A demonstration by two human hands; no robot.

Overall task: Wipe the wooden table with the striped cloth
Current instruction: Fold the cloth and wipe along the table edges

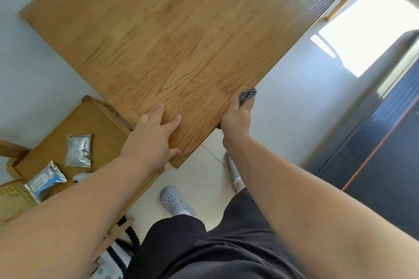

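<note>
Wooden surface [181, 36]: left hand [154, 133] is lying spread flat at its near corner, likely bracing, while right hand [235, 118] is pinching the striped cloth [248, 95] against its right edge.

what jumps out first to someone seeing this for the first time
The big wooden table fills the upper middle of the view, its top bare. At its near corner the left hand lies flat on the wood, while the right hand grips a dark bunched cloth against the table's right edge. Lower left, a wooden chair holds two plastic packets.
</note>
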